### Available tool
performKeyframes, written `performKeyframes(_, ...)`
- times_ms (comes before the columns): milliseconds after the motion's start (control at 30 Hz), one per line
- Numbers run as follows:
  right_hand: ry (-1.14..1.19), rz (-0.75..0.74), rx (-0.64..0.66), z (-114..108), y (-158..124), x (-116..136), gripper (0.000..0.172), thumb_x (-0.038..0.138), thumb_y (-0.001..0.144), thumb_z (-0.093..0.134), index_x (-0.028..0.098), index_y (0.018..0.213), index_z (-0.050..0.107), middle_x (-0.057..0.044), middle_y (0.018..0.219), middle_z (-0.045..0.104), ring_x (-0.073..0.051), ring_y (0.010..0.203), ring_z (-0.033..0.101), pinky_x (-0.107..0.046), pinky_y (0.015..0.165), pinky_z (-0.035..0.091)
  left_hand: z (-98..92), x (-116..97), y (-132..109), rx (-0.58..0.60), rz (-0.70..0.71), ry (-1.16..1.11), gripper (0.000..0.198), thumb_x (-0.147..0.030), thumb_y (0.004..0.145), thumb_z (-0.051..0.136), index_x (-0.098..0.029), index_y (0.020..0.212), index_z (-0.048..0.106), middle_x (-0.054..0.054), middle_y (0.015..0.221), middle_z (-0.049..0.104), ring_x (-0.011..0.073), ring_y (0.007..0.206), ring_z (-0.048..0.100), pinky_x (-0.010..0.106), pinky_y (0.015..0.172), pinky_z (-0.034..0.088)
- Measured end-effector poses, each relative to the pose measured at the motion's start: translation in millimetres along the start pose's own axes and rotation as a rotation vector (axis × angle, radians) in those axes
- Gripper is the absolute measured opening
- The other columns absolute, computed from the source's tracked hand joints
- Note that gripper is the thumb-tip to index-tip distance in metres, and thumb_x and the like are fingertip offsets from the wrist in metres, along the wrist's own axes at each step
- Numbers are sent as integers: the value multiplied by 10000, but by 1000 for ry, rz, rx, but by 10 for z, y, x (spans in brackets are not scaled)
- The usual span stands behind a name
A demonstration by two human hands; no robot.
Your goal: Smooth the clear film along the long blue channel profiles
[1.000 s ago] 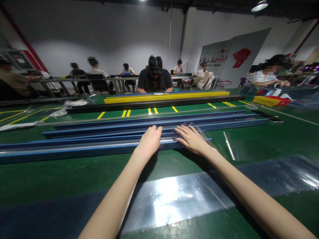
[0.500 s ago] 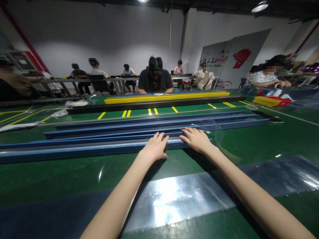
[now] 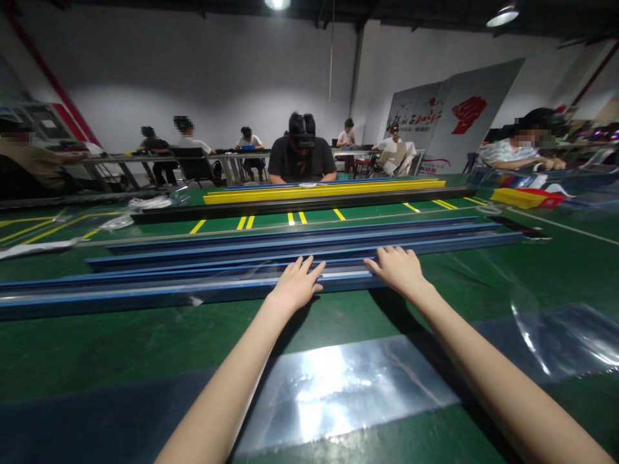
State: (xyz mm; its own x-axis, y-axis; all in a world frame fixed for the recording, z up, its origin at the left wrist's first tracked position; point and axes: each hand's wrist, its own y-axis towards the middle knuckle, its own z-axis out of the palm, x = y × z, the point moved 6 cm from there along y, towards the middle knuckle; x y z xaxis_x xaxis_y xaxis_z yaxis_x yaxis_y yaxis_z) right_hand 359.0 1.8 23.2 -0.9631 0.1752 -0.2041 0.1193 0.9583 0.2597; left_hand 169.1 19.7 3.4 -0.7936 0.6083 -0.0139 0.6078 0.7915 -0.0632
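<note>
My left hand (image 3: pixel 296 283) rests with spread fingers on the nearest long blue strip (image 3: pixel 145 295), which has a pale band along it. My right hand (image 3: pixel 397 269) lies on the same strip near its right end, its fingers bent over the edge and apart from the thumb. Thin clear film (image 3: pixel 193 298) lies over the strip to the left of my left hand. Just beyond my hands are more long blue strips (image 3: pixel 464 245). Neither hand is lifting anything.
On the green table (image 3: pixel 193 341), a wide clear plastic sheet (image 3: pixel 358 386) lies beneath my forearms. Farther back are a black strip (image 3: pixel 309 206), a yellow strip (image 3: pixel 338 191) and a dark phone-like object (image 3: pixel 520 228). A person (image 3: pixel 302 154) sits opposite.
My right hand has moved to the right along the strip, its fingers now more bent. My left hand has barely shifted. The clear film looks differently spread.
</note>
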Motion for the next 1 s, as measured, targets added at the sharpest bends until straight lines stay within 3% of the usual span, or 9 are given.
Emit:
performKeyframes(167,215,-263,-62,5,-50,409,435,453,874,296,163,1109,520,-129,1112,574,-234,1028,506,-348,833,365,43,-6,37,-41,35,-23,546,-384,869,399,-236,1368,233,122,1440,197,253,1323,153,399,1046,195)
performKeyframes(267,299,-311,-66,74,-63,507,462,433,887,270,146,1182,477,-124,1172,544,-221,1093,468,-341,890,338,50,-6,45,-46,52,-50,616,-449,838,431,-224,1372,221,122,1447,179,255,1327,134,392,1054,170)
performKeyframes(467,310,-270,50,183,37,304,440,419,883,258,159,1138,505,-113,1130,574,-217,1041,510,-336,873,356,20,-30,43,-38,94,-114,699,-537,800,436,-200,1374,220,131,1450,159,248,1330,123,355,1059,153)
performKeyframes(733,50,-15,209,197,91,-196,343,276,851,268,153,1058,513,-149,1057,593,-267,953,542,-385,730,398,32,-12,57,-52,88,-117,702,-586,798,388,-207,1369,241,123,1442,194,263,1328,123,379,1065,140)
performKeyframes(867,-7,-8,157,76,53,-117,336,300,852,302,133,1018,542,-158,1054,582,-264,981,529,-385,767,388,59,1,72,-68,93,-99,714,-601,790,385,-207,1369,246,122,1441,198,267,1327,127,386,1066,144)
performKeyframes(1000,115,-180,85,-36,6,174,410,405,867,302,163,1125,510,-124,1130,560,-238,1015,518,-348,808,391,69,-5,76,-78,100,-98,745,-634,769,378,-212,1369,246,116,1442,199,266,1326,137,390,1067,147)
